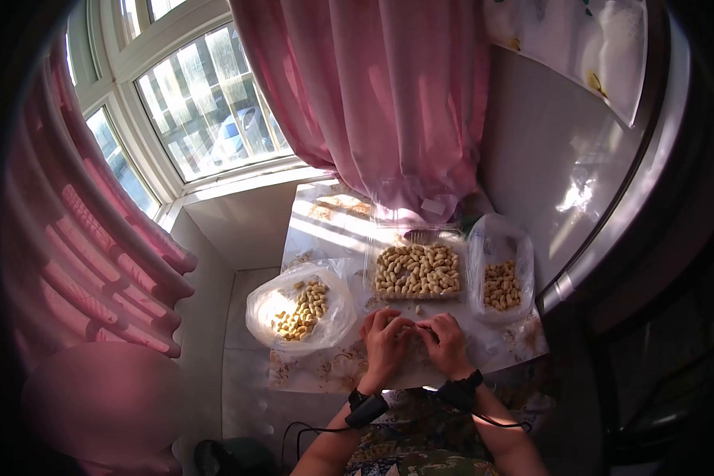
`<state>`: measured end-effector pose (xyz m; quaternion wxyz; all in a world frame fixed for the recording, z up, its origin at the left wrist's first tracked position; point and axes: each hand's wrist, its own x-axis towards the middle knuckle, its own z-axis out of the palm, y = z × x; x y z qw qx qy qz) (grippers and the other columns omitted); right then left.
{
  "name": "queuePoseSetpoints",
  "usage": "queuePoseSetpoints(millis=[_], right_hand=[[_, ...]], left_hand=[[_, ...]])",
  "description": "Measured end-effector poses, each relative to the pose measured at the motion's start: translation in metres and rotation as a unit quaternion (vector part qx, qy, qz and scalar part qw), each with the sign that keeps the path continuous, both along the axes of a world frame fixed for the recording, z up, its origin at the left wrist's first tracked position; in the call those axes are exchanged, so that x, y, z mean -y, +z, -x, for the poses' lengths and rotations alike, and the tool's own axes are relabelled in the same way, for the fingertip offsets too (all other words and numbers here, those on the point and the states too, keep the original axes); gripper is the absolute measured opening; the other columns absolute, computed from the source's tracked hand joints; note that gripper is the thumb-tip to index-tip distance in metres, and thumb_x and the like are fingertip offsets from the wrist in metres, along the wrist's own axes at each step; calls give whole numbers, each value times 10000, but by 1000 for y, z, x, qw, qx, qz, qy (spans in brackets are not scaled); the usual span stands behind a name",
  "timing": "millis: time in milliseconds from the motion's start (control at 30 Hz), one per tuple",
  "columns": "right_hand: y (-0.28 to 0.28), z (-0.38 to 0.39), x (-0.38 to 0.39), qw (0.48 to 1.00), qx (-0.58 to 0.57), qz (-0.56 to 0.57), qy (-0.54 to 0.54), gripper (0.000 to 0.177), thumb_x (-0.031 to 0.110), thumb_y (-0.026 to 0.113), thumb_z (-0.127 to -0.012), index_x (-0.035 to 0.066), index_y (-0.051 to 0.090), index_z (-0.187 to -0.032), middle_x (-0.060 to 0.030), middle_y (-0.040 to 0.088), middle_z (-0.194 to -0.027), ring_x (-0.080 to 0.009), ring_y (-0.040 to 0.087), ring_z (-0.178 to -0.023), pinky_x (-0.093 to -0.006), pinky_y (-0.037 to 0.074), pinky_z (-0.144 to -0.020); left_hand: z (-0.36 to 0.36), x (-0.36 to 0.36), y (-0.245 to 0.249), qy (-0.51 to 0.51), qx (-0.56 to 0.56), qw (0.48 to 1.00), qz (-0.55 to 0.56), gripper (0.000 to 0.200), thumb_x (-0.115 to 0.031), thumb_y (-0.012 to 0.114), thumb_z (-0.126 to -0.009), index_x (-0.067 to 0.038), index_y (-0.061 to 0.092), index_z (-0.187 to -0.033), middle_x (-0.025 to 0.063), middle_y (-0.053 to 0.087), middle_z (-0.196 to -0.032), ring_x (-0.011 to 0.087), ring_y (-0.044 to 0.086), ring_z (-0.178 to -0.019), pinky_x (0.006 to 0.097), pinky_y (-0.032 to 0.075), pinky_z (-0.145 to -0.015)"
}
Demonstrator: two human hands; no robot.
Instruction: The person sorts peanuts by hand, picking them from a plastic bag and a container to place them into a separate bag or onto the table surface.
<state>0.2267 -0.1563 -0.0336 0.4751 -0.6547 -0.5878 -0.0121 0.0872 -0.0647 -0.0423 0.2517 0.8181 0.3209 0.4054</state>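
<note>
Room: a window (pixel 206 103) is seen at upper left, with pink curtains (pixel 373 103) hung beside it and draped onto the far end of the tabletop (pixel 325 226).
Tabletop: it is covered by a patterned sheet and lit by sun at the far end.
Tray (pixel 369 274): a clear tray is set in the middle, just beyond the hands, its long side running left to right.
Peanuts (pixel 417 271): the tray is filled with them in a flat layer, and they are turned every way with no shared direction.
Left bag (pixel 266 313): a clear bag is spread open left of the tray, with a smaller heap of nuts in it.
Right bag (pixel 496 234): a clear bag is stood upright just right of the tray and is partly filled with nuts.
Hands: the left hand (pixel 385 341) and right hand (pixel 448 343) are brought together at the near edge, fingertips met just short of the tray. Whether anything is pinched between them cannot be told.
Wrists: a black band is worn on each wrist (pixel 367 408), with thin cables led back from them.
</note>
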Motion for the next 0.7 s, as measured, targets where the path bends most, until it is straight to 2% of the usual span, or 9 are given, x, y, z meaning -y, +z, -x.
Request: queuePoseSetpoints(millis=[333,433,533,700], right_hand=[[0,0,0,1000,17,-4,2,186,126,759,-895,85,711,-1070,-90,679,-997,-328,627,-1003,-440,500,-895],[-3,0,0,1000,18,-6,-3,166,128,751,-908,75,706,-1058,-101,678,-999,-338,627,-1000,-448,506,-886],[-3,2,1,999,-37,-1,-33,141,139,733,-937,60,699,-1048,-117,685,-998,-351,631,-994,-457,516,-872],[-3,0,1,998,-48,3,-31,158,190,695,-987,50,708,-1060,-133,702,-991,-358,641,-990,-459,525,-867]], left_hand=[[-1,-1,-1,3,19,1000,0,160,-124,782,-826,-153,772,-983,51,676,-1175,302,576,-1215,438,408,-1022],[0,-1,1,2,19,1000,1,148,-97,752,-843,-145,766,-982,51,678,-1167,302,577,-1206,428,415,-1014],[0,-2,-1,0,52,998,33,197,-105,740,-837,-162,761,-1024,41,674,-1166,304,569,-1215,446,406,-1010],[0,-3,-2,-14,43,999,15,190,-104,743,-844,-162,772,-1022,39,673,-1161,301,573,-1207,443,406,-1014]])
